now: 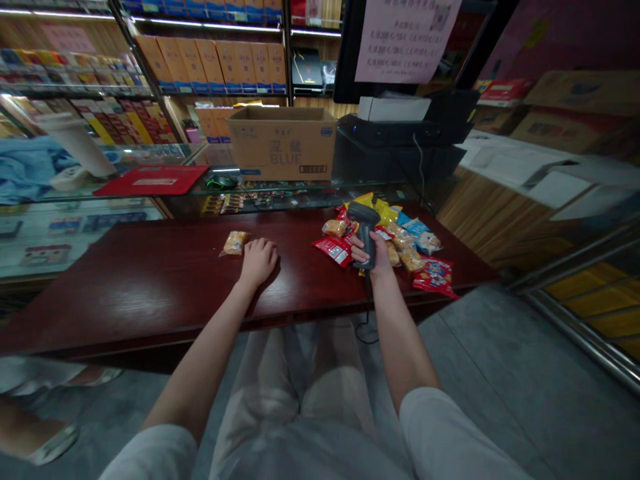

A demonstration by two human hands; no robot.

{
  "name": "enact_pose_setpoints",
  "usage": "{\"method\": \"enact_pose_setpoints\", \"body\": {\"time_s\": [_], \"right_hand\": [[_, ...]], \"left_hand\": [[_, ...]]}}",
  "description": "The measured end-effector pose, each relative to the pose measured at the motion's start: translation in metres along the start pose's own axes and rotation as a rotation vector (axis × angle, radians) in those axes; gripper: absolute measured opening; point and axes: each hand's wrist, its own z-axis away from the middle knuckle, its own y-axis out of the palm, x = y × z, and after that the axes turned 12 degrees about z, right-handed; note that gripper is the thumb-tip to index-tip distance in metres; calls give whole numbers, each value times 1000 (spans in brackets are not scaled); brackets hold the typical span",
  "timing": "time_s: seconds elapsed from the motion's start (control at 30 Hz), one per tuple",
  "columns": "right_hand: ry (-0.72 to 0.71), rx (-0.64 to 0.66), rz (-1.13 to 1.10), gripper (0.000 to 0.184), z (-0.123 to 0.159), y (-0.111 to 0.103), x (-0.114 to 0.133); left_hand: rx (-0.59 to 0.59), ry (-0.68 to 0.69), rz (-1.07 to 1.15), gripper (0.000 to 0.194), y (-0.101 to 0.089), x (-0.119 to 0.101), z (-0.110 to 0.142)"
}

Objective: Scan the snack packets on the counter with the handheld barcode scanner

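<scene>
My right hand grips a black handheld barcode scanner, its nose pointing up and away from me and its cord hanging down past the counter edge. Just below the scanner lies a heap of small snack packets in red, yellow and blue foil, on the dark red wooden counter. A red packet and a printed red-and-blue packet lie at the heap's edges. My left hand rests flat on the counter, holding nothing, just right of a single clear snack packet.
Behind the counter stands a glass display case bearing a cardboard box, a red mat and a computer mouse. A black printer sits to its right. Stocked shelves fill the back. A paper notice hangs above.
</scene>
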Motion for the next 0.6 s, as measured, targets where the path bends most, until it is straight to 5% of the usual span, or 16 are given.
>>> {"method": "enact_pose_setpoints", "body": {"time_s": [0.1, 0.23, 0.37, 0.47, 0.6], "right_hand": [[23, 22, -16, 28, -1, 3, 1], [108, 59, -45, 29, -2, 5, 3], [150, 55, -58, 26, -4, 3, 3], [157, 87, -64, 26, -5, 2, 3], [170, 127, -70, 29, -6, 0, 2]], "left_hand": [[-104, 29, 127, 25, -13, -23, 33], [-257, 109, 281, 18, -38, -68, 126], [-295, -7, 267, 19, -62, -98, 209], [-316, -89, 246, 18, -74, -106, 225], [-258, -71, 311, 19, -72, -108, 193]]}}
